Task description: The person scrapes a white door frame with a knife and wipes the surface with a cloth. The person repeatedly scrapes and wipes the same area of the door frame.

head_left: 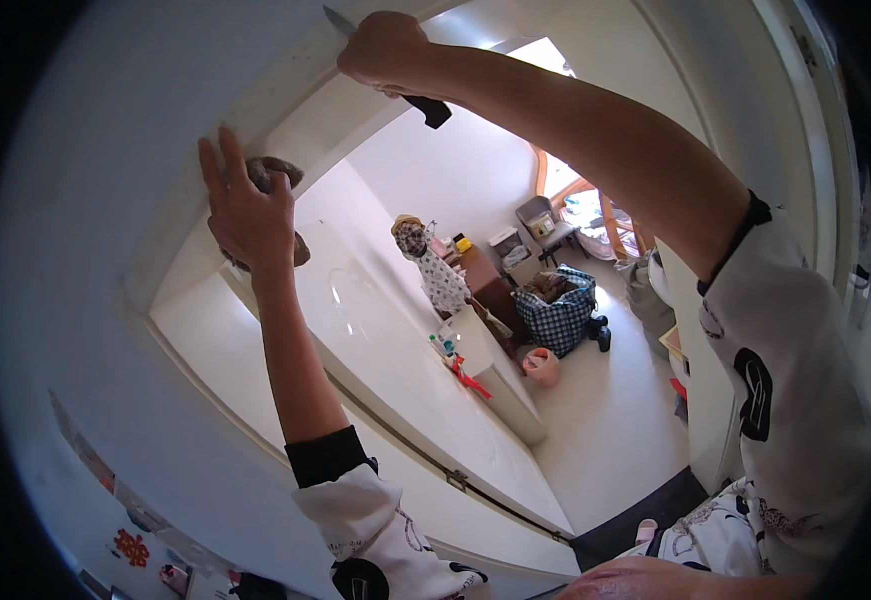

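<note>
Both arms reach up to the white door frame (296, 86). My right hand (386, 49) grips a knife (434, 112) at the top of the frame. Its black handle sticks out below the fist and part of the blade shows above it. My left hand (251, 217) is closed around a grey-brown cloth (278, 171), with two fingers stretched against the frame. Some of the cloth hangs out under the palm; the rest is hidden by the hand. Below the left hand, a white door (375, 337) stands swung into the room.
Through the doorway, a checked bag (559, 319) stands on the floor beside a pink bin (542, 366). A white cabinet (480, 345) bears small items. Farther back are a grey chair (548, 225) and a mannequin-like form wearing a hat (408, 223). A dark mat (630, 521) lies at the threshold.
</note>
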Tool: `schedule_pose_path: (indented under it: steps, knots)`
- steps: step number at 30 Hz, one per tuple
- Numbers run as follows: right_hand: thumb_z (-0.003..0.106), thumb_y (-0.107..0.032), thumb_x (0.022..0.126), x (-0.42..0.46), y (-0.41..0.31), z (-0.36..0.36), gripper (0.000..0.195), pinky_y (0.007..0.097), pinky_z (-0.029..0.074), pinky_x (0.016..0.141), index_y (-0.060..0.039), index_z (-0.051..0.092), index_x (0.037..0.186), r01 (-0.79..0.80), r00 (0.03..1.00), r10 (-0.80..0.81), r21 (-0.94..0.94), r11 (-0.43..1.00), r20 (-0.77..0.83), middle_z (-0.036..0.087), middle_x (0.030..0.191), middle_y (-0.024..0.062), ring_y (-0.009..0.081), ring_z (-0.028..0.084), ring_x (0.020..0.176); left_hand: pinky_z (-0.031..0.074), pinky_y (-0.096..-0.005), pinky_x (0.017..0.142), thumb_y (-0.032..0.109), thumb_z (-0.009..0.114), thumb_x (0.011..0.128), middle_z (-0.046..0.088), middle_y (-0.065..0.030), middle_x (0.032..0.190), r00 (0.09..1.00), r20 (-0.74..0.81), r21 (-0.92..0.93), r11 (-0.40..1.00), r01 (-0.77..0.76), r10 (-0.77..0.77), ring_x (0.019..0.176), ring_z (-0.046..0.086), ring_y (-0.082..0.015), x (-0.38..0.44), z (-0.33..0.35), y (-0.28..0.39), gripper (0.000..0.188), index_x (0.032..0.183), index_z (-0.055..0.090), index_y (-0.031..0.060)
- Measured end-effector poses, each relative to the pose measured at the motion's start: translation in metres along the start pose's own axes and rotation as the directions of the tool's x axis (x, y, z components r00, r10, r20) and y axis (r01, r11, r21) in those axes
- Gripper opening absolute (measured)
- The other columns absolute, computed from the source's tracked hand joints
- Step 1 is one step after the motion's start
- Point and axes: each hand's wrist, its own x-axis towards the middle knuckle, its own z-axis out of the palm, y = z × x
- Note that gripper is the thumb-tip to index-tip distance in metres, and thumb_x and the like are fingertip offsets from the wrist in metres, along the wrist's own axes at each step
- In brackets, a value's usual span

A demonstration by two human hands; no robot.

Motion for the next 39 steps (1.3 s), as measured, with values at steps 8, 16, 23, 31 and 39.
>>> schedule_pose_path:
  steps: [8,16,23,31,39]
  knots:
    - [0.057,-0.012,0.07,-0.003,-0.024,-0.002,0.028,0.0402,0.05,0.074,0.0052,0.06,0.092,0.031,0.994,-0.033,-0.027,0.999,-0.108,0.059,0.095,0.0219,0.0308,0.059,0.092,0.048,-0.0392,0.083,0.021,0.056,0.07,0.034,-0.0088,0.136,1.0,-0.023,0.026,1.0,0.002,-0.001,0.111,0.05,-0.0283,-0.002,-0.004,-0.014,0.063,0.131,0.039,0.0187]
    - [0.057,-0.011,0.067,0.005,-0.026,0.017,0.015,0.0417,0.051,0.062,-0.0022,0.067,0.076,-0.017,0.96,0.024,0.027,0.999,-0.278,0.062,0.084,0.018,0.0299,0.063,0.079,0.048,-0.0391,0.083,0.022,0.055,0.071,0.034,-0.0102,0.136,0.999,-0.015,0.033,0.999,-0.042,0.042,0.111,0.05,-0.0294,-0.001,0.0,-0.008,0.062,0.131,0.038,0.017]
    - [0.051,-0.013,0.07,0.008,-0.028,0.022,0.019,0.0394,0.05,0.059,-0.0029,0.066,0.074,0.034,0.945,0.012,0.136,0.99,-0.327,0.062,0.073,0.017,0.028,0.063,0.069,0.048,-0.0399,0.082,0.022,0.054,0.072,0.034,-0.0122,0.136,0.999,0.048,0.046,0.999,-0.026,0.024,0.111,0.049,-0.0295,0.004,-0.006,-0.009,0.06,0.13,0.04,0.0162]
    - [0.052,-0.014,0.068,0.006,-0.03,0.021,0.021,0.0407,0.051,0.063,-0.002,0.067,0.075,0.021,0.954,-0.01,0.032,0.999,-0.3,0.063,0.08,0.0174,0.0296,0.063,0.079,0.049,-0.0399,0.082,0.023,0.054,0.071,0.034,-0.0122,0.136,0.999,0.032,0.018,0.999,-0.026,0.026,0.11,0.05,-0.0297,0.0,-0.002,-0.002,0.061,0.131,0.039,0.0174]
    - [0.059,-0.013,0.065,0.006,-0.048,0.021,0.027,0.0352,0.052,0.071,0.0038,0.063,0.086,-0.165,0.878,0.367,0.524,0.835,-0.308,0.062,0.083,0.019,0.0286,0.063,0.079,0.046,-0.0397,0.086,0.024,0.055,0.071,0.034,-0.0094,0.136,0.996,0.092,0.021,1.0,0.016,-0.018,0.112,0.048,-0.0283,0.002,-0.005,0.002,0.062,0.131,0.039,0.0181]
